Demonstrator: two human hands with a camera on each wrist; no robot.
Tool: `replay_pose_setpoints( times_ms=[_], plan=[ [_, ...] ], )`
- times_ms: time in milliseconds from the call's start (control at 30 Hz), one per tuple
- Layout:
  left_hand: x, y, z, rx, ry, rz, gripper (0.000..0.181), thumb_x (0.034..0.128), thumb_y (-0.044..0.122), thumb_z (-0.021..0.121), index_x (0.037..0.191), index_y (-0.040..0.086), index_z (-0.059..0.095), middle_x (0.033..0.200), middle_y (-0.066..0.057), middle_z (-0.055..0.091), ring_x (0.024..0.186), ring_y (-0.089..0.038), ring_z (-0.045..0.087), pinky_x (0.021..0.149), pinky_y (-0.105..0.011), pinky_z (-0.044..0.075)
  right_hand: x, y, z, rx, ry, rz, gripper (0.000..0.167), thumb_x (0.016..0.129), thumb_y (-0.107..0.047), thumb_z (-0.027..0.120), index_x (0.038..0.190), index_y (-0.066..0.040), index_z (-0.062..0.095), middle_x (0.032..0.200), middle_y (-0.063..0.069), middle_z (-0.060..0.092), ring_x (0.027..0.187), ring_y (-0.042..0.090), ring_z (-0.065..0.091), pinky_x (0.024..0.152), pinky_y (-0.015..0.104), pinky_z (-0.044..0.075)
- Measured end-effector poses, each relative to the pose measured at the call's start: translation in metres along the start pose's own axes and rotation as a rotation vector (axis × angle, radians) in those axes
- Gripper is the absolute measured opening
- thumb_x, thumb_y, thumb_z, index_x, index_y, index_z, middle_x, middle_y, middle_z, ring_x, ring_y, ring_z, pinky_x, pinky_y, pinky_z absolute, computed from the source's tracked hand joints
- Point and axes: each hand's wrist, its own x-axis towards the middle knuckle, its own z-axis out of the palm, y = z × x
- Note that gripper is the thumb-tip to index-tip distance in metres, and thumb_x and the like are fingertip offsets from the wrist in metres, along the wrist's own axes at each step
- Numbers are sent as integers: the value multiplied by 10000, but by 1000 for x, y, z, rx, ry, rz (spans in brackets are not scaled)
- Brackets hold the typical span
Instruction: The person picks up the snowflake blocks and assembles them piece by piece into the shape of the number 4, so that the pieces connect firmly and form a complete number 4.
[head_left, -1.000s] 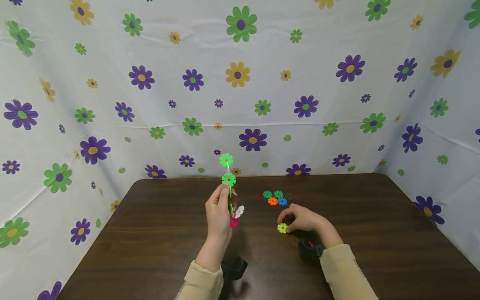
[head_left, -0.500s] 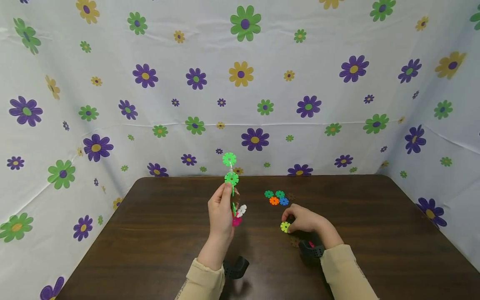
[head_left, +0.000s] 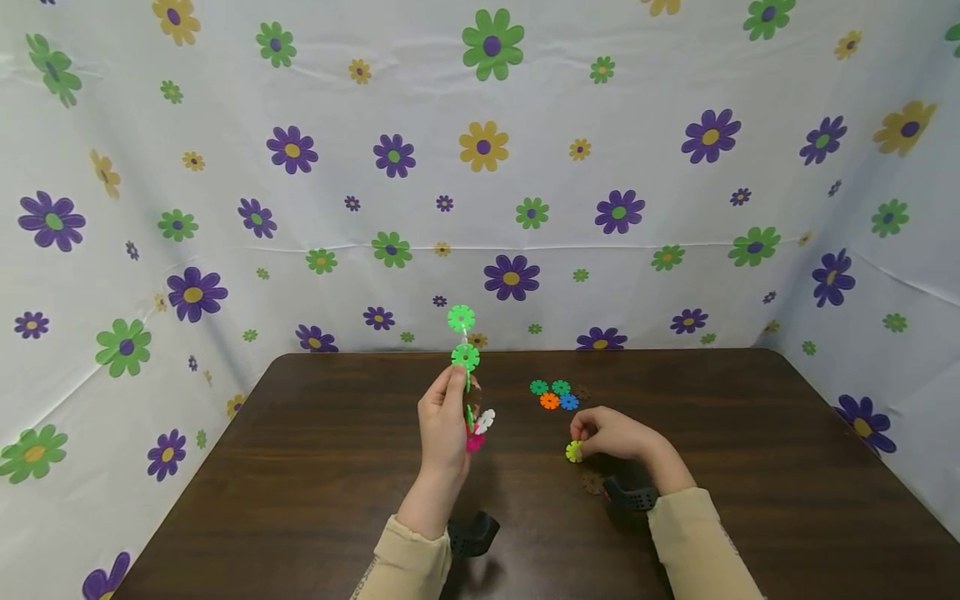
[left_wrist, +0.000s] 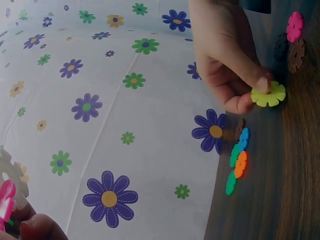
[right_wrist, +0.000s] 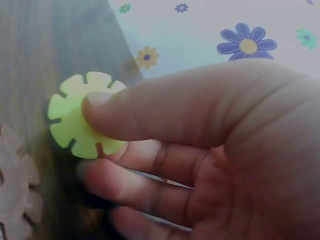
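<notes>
The left hand [head_left: 444, 425] holds upright a chain of joined notched discs, with a green disc [head_left: 461, 318] at its top and another green disc [head_left: 465, 357] just above the thumb. A white disc [head_left: 486, 421] and a pink disc [head_left: 476, 442] stick out at its lower right. Between thumb and fingers the right hand [head_left: 622, 435] pinches a yellow disc [head_left: 573, 452]; the right wrist view shows the thumb lying across the face of this yellow disc [right_wrist: 67, 120]. Fingers hide part of the chain's middle.
Beyond the right hand lie two teal discs [head_left: 561, 387], an orange disc [head_left: 550, 402], a blue disc [head_left: 569, 402] and a brown disc [head_left: 582, 392]. Another brown disc [head_left: 592, 482] lies nearer, and a pink disc [left_wrist: 295, 27] is beside it. A flowered cloth hangs behind the table [head_left: 322, 467].
The right hand has shifted slightly right with the yellow disc pinched in it. The left hand keeps its hold on the chain, which appears a little further right as the whole view shifts.
</notes>
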Motion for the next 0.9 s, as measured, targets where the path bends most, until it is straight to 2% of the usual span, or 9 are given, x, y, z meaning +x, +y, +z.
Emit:
replay_pose_setpoints(
  times_ms=[133,300,467,633,900],
  plan=[
    [-1,1,0,9,-7,6,289,1006,263,544,779,105,626,714,-2,554,580,-90,417,517,-203,361,-3,-11,-1,86,20,-17,149,821,-40,689,937,-17,599,780,57,549,686,201,498,621,341,461],
    [-1,1,1,15,-12,8,289,1007,253,542,772,108,627,707,0,549,583,-88,423,523,-210,364,-6,-36,0,163,125,-98,186,897,-85,665,1061,2,664,898,98,635,765,259,600,727,449,546],
    [-3,1,1,13,-11,-9,284,1003,254,550,781,102,639,714,-6,558,599,-87,440,529,-208,374,-8,-63,6,327,251,-166,215,928,-105,656,1087,39,664,960,140,662,786,261,650,739,387,565],
    [-4,1,-1,29,-15,-16,292,1006,253,545,780,93,637,708,-12,548,597,-92,434,523,-201,370,-7,-86,18,516,329,-218,218,918,-50,654,1085,85,619,956,153,662,743,223,681,717,362,569],
    [-5,0,-1,51,-21,-14,285,1005,254,546,784,100,639,703,-5,551,578,-92,437,509,-196,380,-6,-110,39,624,384,-240,217,915,-22,643,1082,108,595,912,166,642,730,235,695,690,398,572]
  ],
)
